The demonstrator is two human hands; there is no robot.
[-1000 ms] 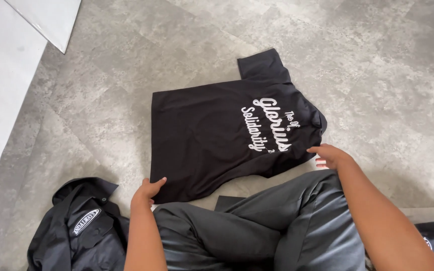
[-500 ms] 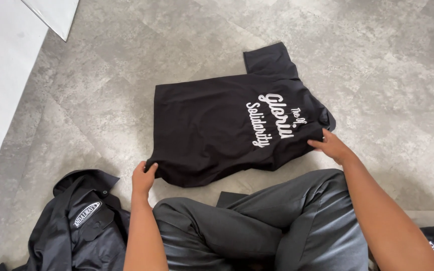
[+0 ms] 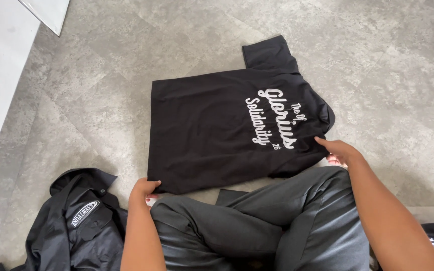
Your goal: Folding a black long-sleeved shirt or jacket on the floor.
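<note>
Left hand (image 3: pixel 144 189) pinches black shirt (image 3: pixel 212 135) corner; right hand (image 3: pixel 340 150) grips opposite edge beside white script print (image 3: pixel 276 119).

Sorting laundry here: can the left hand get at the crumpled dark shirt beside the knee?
Probably yes: the left hand sits at the black T-shirt's corner, and the crumpled dark shirt lies just beside it, nothing between.

A single head-worn camera looks steeply down from close above at the grey floor (image 3: pixel 388 65). The wearer's crossed legs (image 3: pixel 257 231) fill the lower middle of the frame; both forearms reach in from the bottom edge.
</note>
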